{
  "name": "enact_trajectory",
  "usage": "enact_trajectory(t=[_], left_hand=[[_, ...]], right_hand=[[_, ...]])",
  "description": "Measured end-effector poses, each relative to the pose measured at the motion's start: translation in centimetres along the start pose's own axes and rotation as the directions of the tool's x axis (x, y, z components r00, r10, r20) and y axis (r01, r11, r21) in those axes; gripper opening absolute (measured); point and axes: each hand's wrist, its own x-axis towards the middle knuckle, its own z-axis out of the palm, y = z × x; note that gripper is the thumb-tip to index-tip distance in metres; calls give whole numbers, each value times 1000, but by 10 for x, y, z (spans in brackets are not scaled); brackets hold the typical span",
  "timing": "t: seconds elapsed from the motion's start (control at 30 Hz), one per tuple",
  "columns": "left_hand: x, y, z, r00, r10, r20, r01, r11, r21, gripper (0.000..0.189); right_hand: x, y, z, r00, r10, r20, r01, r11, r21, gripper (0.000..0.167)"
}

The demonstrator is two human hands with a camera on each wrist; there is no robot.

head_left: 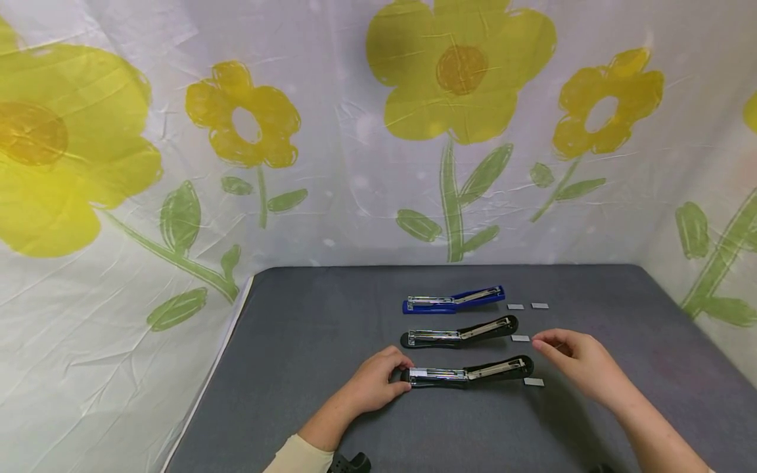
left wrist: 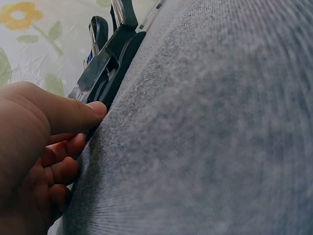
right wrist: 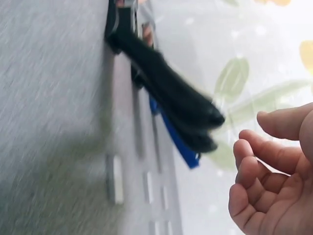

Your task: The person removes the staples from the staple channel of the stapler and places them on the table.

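Three opened-out staplers lie in a row on the table, each with its top arm swung up to the right. My left hand pinches the left end of the nearest black stapler, thumb on the near side and fingers on the far side. In the left wrist view the thumb presses beside its base. A pale strip shows at the left of its metal channel. My right hand hovers right of the staplers, fingers loosely curled; the right wrist view shows nothing between thumb and fingers.
Behind lie a second black stapler and a blue stapler. Small staple strips lie by the staplers' right ends, several in the right wrist view. A flower-printed curtain stands behind the grey table.
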Motion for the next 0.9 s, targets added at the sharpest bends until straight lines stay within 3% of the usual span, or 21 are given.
enact_trajectory(t=[0.5,0.9], left_hand=[[1,1,-1,1000,-18,3,18,1000,3,25],[2,-1,0,1000,-12,0,12,1000,3,24]], right_hand=[[18,-59,29,986,-133,97,113,976,184,25],[33,-82,67,944,-271,190,227,948,225,17]])
